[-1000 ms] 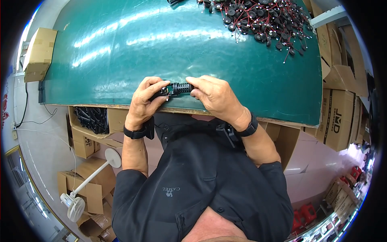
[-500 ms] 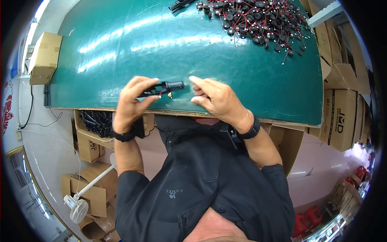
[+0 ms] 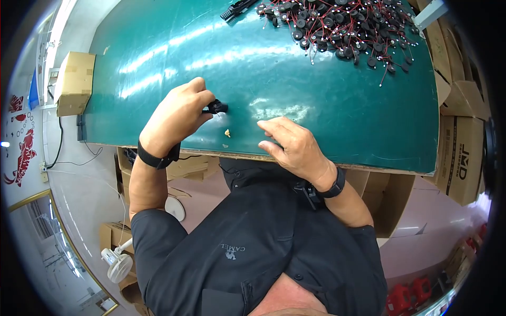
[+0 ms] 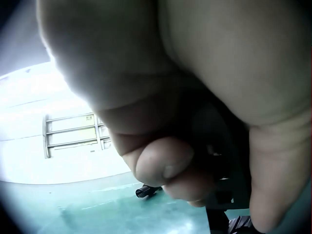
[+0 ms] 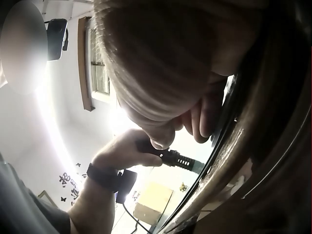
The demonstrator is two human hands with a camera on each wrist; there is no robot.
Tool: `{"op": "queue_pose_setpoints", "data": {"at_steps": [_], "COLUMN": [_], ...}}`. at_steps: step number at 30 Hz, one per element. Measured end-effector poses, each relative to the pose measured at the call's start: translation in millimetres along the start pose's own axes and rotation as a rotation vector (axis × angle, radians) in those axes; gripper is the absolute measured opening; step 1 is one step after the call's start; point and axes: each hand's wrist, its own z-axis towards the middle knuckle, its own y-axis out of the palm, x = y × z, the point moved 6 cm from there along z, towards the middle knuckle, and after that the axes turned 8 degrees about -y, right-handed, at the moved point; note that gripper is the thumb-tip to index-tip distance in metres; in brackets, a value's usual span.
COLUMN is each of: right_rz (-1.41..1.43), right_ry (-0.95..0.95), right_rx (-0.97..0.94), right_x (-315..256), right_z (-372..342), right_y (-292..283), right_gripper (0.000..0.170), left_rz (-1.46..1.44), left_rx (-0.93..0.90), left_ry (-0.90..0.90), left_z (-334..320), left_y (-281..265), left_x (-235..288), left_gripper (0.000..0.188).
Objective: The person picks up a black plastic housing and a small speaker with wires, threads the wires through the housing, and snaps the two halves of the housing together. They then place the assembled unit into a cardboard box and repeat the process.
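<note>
My left hand grips a black plastic housing with a ribbed, slotted end above the green tabletop. Most of the housing is hidden behind the fingers in the head view. The right hand hovers by the table's front edge, fingers loosely bent, thumb apart, holding nothing. Between the two hands a small brass-coloured piece lies on the tabletop. Another black ribbed housing lies at the far edge of the view.
Many black round parts with red wires are heaped at the far right of the green table. A cardboard box stands at its left end. Open cartons sit under the front edge, and a white fan stands at lower left.
My left hand has drawn the housing left, away from the right hand, and turned it over. The right hand has let go of its ribbed end. The brass-coloured piece now shows on the table.
</note>
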Motion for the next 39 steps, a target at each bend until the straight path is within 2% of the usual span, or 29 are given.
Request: {"op": "queue_pose_setpoints", "data": {"at_steps": [4,8,12,13,16,17,19,20,22,26,27,29,31,33,35,36,37,39], "right_rz": [0.016,0.015,0.008,-0.001,-0.013,0.015,-0.025,-0.017,-0.063,-0.127,-0.139,-0.125,-0.167,-0.235,-0.332,-0.382,-0.427,-0.563], "right_ry": [-0.023,-0.028,-0.077,-0.037,0.021,-0.012,0.060,0.038,0.068,0.060,0.066,0.121,0.159,0.119,0.034,-0.003,-0.056,-0.173], "right_rx": [-0.007,-0.022,-0.046,-0.048,-0.070,-0.106,-0.065,-0.089,-0.074,-0.093,-0.088,-0.145,-0.188,-0.234,-0.225,-0.207,-0.165,-0.108], "right_x": [-1.3,-3.9,-8.9,-7.7,-5.2,-8.6,-6.6,-7.6,-6.5,-5.1,-8.1,-13.4,-17.9,-19.5,-4.6,9.7,24.1,54.4], "right_z": [-0.4,1.1,3.8,2.3,2.2,3.4,3.3,4.0,4.5,6.5,9.5,15.3,30.3,55.1,89.3,109.4,131.9,180.1], "right_y": [-1.0,-0.9,0.3,-0.8,2.5,7.2,5.5,7.2,7.4,12.0,16.3,20.0,11.7,10.3,8.6,8.6,8.5,11.8], "right_gripper": [0.044,0.043,0.039,0.038,0.036,0.036,0.035,0.035,0.034,0.033,0.033,0.032,0.031,0.030,0.030,0.030,0.031,0.034], "left_rz": [-0.001,-0.011,-0.186,-0.180,-0.479,-0.464,-0.739,-0.736,-0.614,-0.709,-0.721,-0.342,-0.179,-0.280,-0.447,-0.559,-0.577,-0.470], "left_rx": [-0.048,-0.007,0.179,0.215,0.551,0.579,0.939,0.966,1.112,1.144,1.138,1.072,1.162,1.296,1.210,1.130,1.127,1.007], "left_ry": [-0.017,-0.044,-0.154,-0.194,-0.352,-0.400,-0.800,-0.822,-1.128,-1.272,-1.262,-1.301,-1.170,-1.054,-1.000,-0.998,-0.966,-0.600], "left_z": [8.3,2.7,-31.5,-49.1,-135.1,-170.0,-261.0,-290.3,-360.2,-404.5,-410.4,-400.8,-378.7,-349.2,-296.4,-270.6,-250.1,-205.1], "left_y": [0.0,1.9,7.3,14.7,47.2,64.4,109.5,137.6,195.9,252.6,250.5,229.8,180.1,154.3,106.5,94.5,90.6,79.8], "left_x": [-1.1,-2.4,-29.7,-41.2,-96.8,-110.2,-154.4,-174.5,-218.4,-298.4,-318.9,-358.8,-367.1,-372.0,-321.7,-295.4,-278.3,-233.8], "left_gripper": [0.027,0.027,0.031,0.031,0.036,0.036,0.038,0.038,0.038,0.048,0.048,0.056,0.063,0.059,0.054,0.050,0.050,0.046]}}
